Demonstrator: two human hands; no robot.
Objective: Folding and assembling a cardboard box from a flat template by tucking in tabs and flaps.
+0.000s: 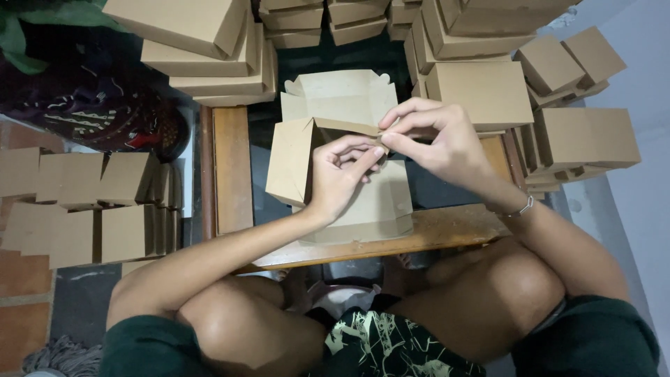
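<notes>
— What takes up most of the view?

— Stacks of folded brown cardboard boxes (481, 87) piled along the far edge and right end of a low wooden table (234, 167). More flat brown boxes (84, 209) lie on the floor off its left edge, near a dark patterned cloth (91, 105).

— And in the middle?

— A half-folded kraft cardboard box (335, 105) lies open on the table's centre, its base reaching to the near edge. The left side panel stands up, and the far wall is raised with its flaps spread.

— What are the hands doing?

— The left hand (338, 174) is curled, thumb and forefinger closed together on the corner flap at the far wall's right end. The right hand (436, 139) meets it there, fingertips pinched tight on the same flap, the other fingers arched above. The two touch at the fingertips.

— Anything smaller?

— A thin bracelet (520, 207) on the right wrist, over the table's near right corner.
</notes>
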